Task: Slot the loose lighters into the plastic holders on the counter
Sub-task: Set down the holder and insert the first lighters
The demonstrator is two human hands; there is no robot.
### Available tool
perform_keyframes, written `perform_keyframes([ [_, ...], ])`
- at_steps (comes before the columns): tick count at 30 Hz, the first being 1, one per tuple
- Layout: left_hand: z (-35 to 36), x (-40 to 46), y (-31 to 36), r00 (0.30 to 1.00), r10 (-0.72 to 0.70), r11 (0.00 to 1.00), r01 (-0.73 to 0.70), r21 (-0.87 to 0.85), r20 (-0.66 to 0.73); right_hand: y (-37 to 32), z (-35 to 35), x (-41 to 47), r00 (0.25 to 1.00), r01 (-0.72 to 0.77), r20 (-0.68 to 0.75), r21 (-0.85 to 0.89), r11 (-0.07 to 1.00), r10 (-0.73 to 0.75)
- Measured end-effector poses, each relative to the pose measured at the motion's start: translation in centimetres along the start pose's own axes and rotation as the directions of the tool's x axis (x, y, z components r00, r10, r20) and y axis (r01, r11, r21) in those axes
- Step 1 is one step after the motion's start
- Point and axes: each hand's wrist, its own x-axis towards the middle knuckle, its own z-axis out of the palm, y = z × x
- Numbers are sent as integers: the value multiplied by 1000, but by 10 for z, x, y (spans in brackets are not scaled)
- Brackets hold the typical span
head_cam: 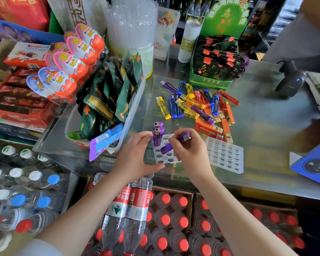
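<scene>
A clear plastic holder with round holes [163,156] lies on the glass counter in front of me. Two purple lighters [157,134] stand upright in its far left corner. My left hand [135,156] grips the holder's left edge, thumb under the near rim. My right hand [189,152] holds a third purple lighter [174,144], tilted with its lower end over the holes. A second clear holder with square slots [224,156] lies to the right, with nothing in it. Behind both, a pile of loose lighters [201,106] in yellow, blue, purple, red and orange lies on the counter.
A clear tub of green snack packets [109,97] stands to the left. A green display box [214,65] and a barcode scanner [292,80] sit at the back. A blue box [316,163] is at the right edge. Water bottles [137,209] fill crates below the counter.
</scene>
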Motion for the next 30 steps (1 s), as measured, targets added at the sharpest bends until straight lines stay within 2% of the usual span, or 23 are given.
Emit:
perform_keyframes([
  [3,-1,0,0,1000,1,1000,-1,6,6,-2,1,-3,995,-73,73,70,995,67],
  [6,-1,0,0,1000,10,1000,-10,3,0,-1,3,-3,994,-79,67,-34,996,81],
  [10,-2,0,0,1000,-1,1000,2,-14,6,0,7,0,996,76,67,-340,937,-57],
  [15,-3,0,1,1000,2,1000,-2,-25,20,5,17,0,954,297,104,-479,826,-282],
  [20,-3,0,1,1000,17,999,-17,-34,9,15,21,-1,915,392,171,-592,705,-365],
  [23,-3,0,1,1000,13,999,-13,-29,16,17,19,0,921,380,180,-613,693,-346],
  [27,-3,1,1,1000,10,1000,-10,-21,21,12,1,10,919,395,262,-599,697,-295],
  [30,-4,1,1,1000,5,1000,-5,-15,20,13,-24,25,914,404,244,-595,694,-323],
])
